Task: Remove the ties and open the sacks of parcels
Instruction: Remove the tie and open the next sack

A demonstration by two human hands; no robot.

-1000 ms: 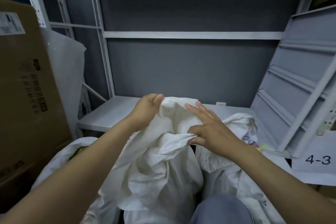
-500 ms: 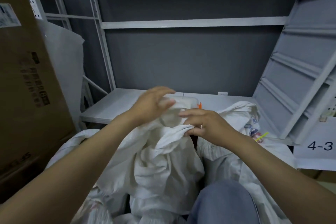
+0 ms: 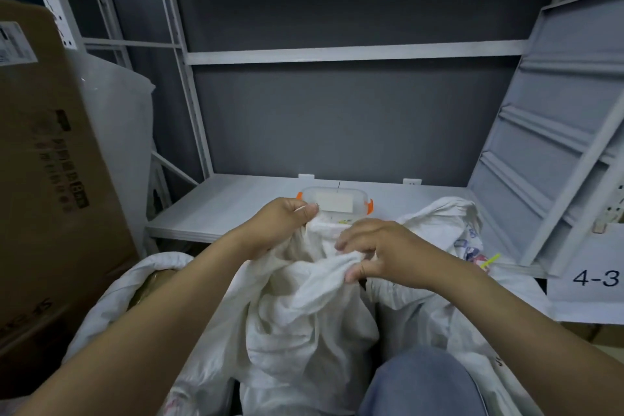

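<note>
a: two hands logged at the neck of one white sack point(image 3: 304, 307), which is stood between the knees below the grey shelf point(image 3: 236, 206). left hand point(image 3: 287, 223) closed on the far edge of the gathered cloth; right hand point(image 3: 381, 253) curled shut on the near fold.

b: tie noted?

a: none that can be told for certain; the neck is hidden by fingers and folds.

b: risks entered?

a: cloth may be torn or parcels spilled if the mouth is wrenched apart while bound.

b: surroundings?

a: clear tub with orange clips point(image 3: 334, 203) just behind the hands; second sack point(image 3: 449, 233) with a yellow-green tie point(image 3: 489, 261) to the right; cardboard box point(image 3: 50, 179) crowding the left.
</note>
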